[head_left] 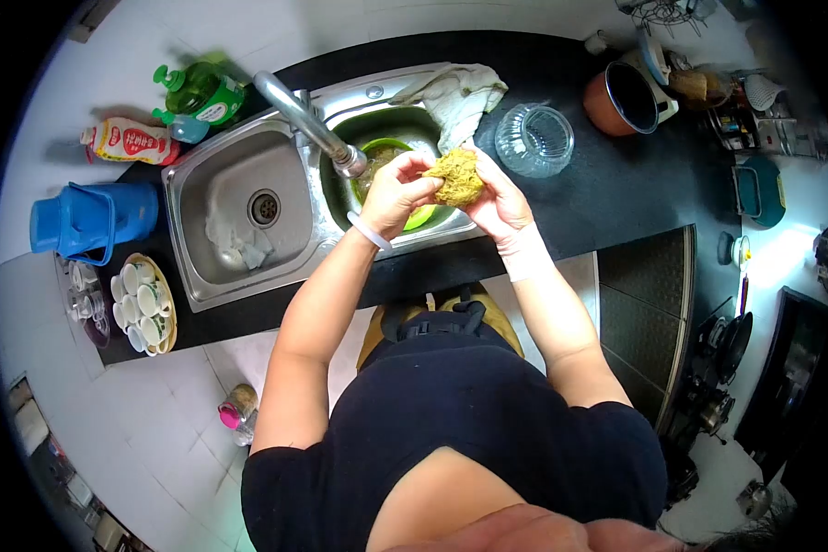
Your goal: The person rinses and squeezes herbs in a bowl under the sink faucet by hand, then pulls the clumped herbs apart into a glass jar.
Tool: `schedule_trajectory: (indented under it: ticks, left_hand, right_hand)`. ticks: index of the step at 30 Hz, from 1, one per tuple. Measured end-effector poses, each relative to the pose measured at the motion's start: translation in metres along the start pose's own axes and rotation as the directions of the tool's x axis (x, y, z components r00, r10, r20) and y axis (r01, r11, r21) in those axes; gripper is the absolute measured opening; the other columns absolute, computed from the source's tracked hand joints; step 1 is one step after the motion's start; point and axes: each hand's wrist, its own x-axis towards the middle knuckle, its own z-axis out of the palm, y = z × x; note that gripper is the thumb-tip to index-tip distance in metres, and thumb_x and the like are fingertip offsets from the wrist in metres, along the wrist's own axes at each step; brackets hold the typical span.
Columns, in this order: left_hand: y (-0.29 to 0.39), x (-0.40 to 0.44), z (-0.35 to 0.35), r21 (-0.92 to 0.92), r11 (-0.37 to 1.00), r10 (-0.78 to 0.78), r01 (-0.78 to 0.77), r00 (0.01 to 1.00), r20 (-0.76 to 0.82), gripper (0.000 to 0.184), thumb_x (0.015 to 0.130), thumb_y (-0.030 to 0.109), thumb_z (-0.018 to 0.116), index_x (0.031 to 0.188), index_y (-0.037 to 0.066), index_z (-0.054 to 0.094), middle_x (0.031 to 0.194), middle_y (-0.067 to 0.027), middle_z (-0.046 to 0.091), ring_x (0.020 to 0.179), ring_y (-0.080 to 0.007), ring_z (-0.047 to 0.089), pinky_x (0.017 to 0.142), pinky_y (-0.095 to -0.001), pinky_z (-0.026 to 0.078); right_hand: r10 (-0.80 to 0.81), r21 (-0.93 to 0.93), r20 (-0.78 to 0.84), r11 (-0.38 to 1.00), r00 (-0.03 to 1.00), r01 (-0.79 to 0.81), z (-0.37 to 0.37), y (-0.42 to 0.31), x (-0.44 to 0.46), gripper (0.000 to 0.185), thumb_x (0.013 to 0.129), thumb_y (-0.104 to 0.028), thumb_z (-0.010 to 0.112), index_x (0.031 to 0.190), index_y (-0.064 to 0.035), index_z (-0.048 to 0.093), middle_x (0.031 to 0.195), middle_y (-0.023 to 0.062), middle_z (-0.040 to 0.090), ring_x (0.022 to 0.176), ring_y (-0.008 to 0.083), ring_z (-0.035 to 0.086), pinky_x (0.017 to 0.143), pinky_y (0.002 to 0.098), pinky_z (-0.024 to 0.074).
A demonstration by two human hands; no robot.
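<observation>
Between both hands, above the right basin, is a crumpled yellow-green clump (458, 178) that resembles pickled greens. My left hand (397, 195) pinches its left side with thumb and fingers. The fingers of my right hand (500, 202) curl round its right side and back. Below them, a bright green bowl (385, 143) with liquid sits in the right sink basin (348, 122), partly hidden by my left hand and the faucet (296, 112). A whitish cloth (465, 92) drapes over the basin's back right edge, and a ribbed glass bowl (534, 140) stands just right of my right hand.
The left basin (235, 198) holds a crumpled pale cloth (239, 241). Left of it are a blue jug (97, 219), a tray of cups (166, 276) and detergent bottles (207, 97). A reddish-brown pot (616, 101) stands at the counter's back right.
</observation>
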Motion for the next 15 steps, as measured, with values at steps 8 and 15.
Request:
schedule_trajectory:
  ticks: [8,15]
  left_hand:
    - [-0.008,0.037,0.041,-0.211,0.977,0.007,-0.005,1.000,0.006,0.021,0.081,0.002,0.063,0.099,0.006,0.053,0.101,-0.0064,0.058,0.089,-0.0186,0.059,0.075,-0.0318,0.053]
    - [-0.023,0.080,0.107,-0.022,0.987,0.156,-0.157,0.987,-0.038,0.027,0.079,-0.001,0.063,0.103,0.006,0.051,0.098,-0.0054,0.058,0.089,-0.0157,0.058,0.078,-0.0303,0.051]
  right_hand:
    - [-0.067,0.174,-0.069,0.982,0.995,0.078,-0.016,-0.043,0.000,0.045,0.085,-0.019,0.057,0.126,-0.0090,0.044,0.121,0.0094,0.052,0.112,0.0238,0.051,0.098,0.0430,0.0396]
    - [-0.267,-0.526,-0.017,0.822,0.964,0.219,-0.026,-0.119,-0.015,0.063,0.080,-0.020,0.064,0.134,-0.0066,0.035,0.120,0.0116,0.050,0.108,0.0203,0.052,0.082,0.0367,0.0513]
